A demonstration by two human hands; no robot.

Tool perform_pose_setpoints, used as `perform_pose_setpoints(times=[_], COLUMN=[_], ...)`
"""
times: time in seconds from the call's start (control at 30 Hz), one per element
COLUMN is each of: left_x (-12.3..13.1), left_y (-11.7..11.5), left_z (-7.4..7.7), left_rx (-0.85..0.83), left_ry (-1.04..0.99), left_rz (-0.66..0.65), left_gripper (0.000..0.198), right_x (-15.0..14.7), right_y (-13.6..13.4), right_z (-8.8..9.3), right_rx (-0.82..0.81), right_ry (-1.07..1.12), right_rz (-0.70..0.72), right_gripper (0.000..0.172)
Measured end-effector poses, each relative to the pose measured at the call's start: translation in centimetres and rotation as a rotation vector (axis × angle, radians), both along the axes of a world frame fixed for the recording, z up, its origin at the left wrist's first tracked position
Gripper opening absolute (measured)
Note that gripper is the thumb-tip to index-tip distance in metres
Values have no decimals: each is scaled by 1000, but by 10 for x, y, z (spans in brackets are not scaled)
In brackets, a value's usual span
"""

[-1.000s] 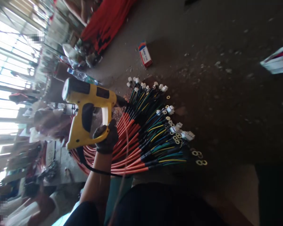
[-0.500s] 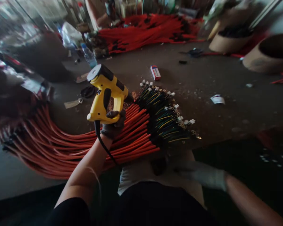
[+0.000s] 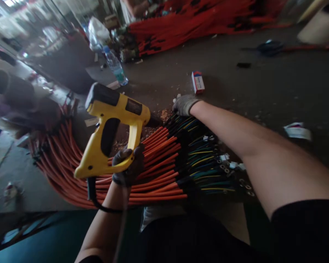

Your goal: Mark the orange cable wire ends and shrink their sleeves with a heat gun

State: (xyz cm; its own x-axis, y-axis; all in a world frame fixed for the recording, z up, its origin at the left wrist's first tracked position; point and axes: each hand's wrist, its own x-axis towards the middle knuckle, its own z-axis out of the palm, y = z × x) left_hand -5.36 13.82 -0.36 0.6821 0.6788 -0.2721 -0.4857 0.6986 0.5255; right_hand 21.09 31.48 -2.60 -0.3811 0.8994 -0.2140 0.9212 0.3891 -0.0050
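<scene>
My left hand, in a dark glove, is closed around the lower bar of a yellow and black heat gun. The gun's dark nozzle points right, over the upper edge of a row of orange cables. My right hand, in a grey glove, reaches to the far end of that row. Its fingers are curled down onto the thin wires, and their tips are partly hidden. White connectors and ring terminals end the wires. Black sleeving covers where orange meets wire.
Beyond my right hand stands a small red and white box. A water bottle is at the back left. Red cables are heaped at the far side. A crumpled white wrapper lies to the right.
My right hand has moved from near my lap up to the far wire ends. The heat gun stays in my left hand and appears nearer and larger. The view has shifted left.
</scene>
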Motion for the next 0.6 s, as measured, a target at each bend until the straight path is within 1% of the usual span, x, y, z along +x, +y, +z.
perform_pose_setpoints(times=[0.07, 0.1, 0.17, 0.23, 0.27, 0.33, 0.4, 0.47, 0.53, 0.6], left_x=[5, 8, 16, 24, 27, 32, 38, 42, 45, 44], left_y=[-3, -5, -6, -8, -9, -12, -14, -15, -15, -15], left_z=[2, 2, 2, 2, 2, 4, 8, 11, 13, 12], left_rx=[6, 14, 48, 86, 101, 120, 131, 141, 154, 165], left_ry=[22, 31, 34, 37, 42, 61, 65, 39, 37, 103], left_rz=[53, 79, 104, 82, 82, 135, 184, 177, 143, 186], left_gripper=[20, 21, 20, 18, 18, 16, 13, 11, 13, 20], right_x=[1, 2, 10, 23, 30, 46, 59, 65, 65, 60], right_y=[12, 13, 8, -5, -15, -35, -54, -68, -76, -79], right_z=[-8, -8, -3, 6, 11, 15, 14, 9, 6, 4], right_rx=[-40, -32, 6, 47, 67, 122, 202, 255, 265, 234], right_ry=[-67, -99, -157, -160, -129, -63, -21, 3, 27, 44], right_rz=[37, 77, 159, 207, 203, 205, 246, 280, 249, 171], right_gripper=[21, 20, 25, 32, 33, 33, 35, 36, 34, 31])
